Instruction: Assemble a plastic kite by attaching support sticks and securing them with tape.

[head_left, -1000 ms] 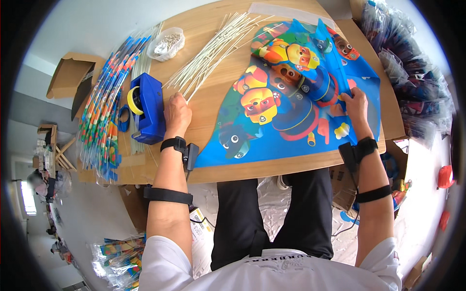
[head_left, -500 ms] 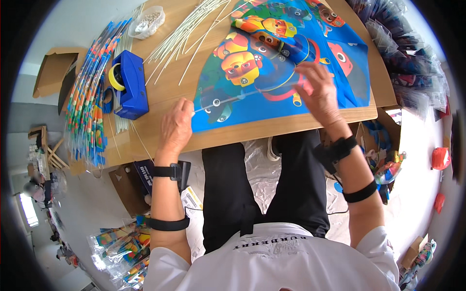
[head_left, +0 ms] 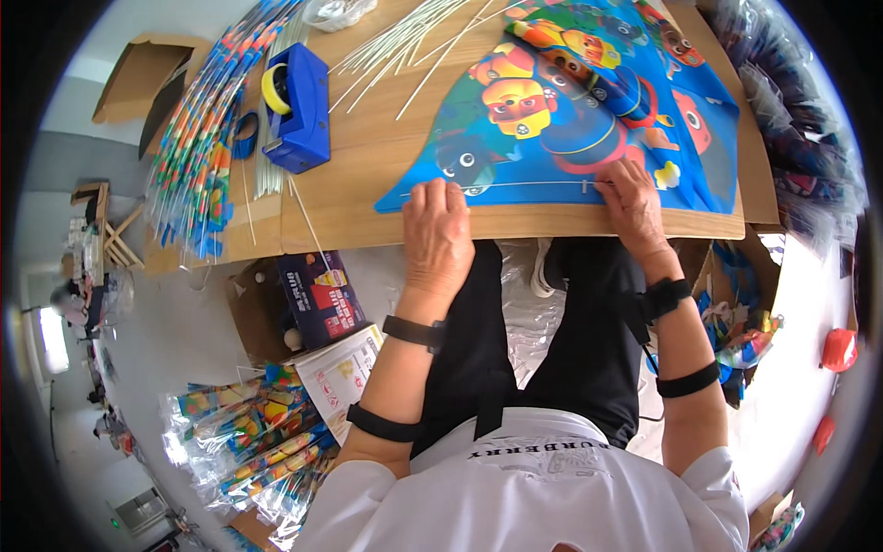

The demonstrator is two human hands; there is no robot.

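Note:
A blue kite sail (head_left: 579, 161), printed with cartoon dogs, is spread over the near right of the table, its upper part folded over. Along its near edge a thin white rod (head_left: 543, 186) lies almost level. My left hand (head_left: 438, 235) rests at the sail's near left corner, fingers curled down over the rod. Toward the other end, my right hand (head_left: 635, 207) pinches the rod between thumb and fingers, beside a small white mark. The fingertips of my left hand are partly hidden.
A blue tape dispenser (head_left: 303, 110) stands left of the sail. Loose white rods (head_left: 405, 41) lie behind it, near a plastic tub (head_left: 338, 11). Rolled, bagged kites (head_left: 207, 129) line the table's left side. More plastic bags (head_left: 796, 110) hang over the right. An open carton (head_left: 253, 308) sits below.
The rod has come down from a slant above the sail to lie along its near edge. My right hand has lowered, and the view has shifted, moving the table in the picture.

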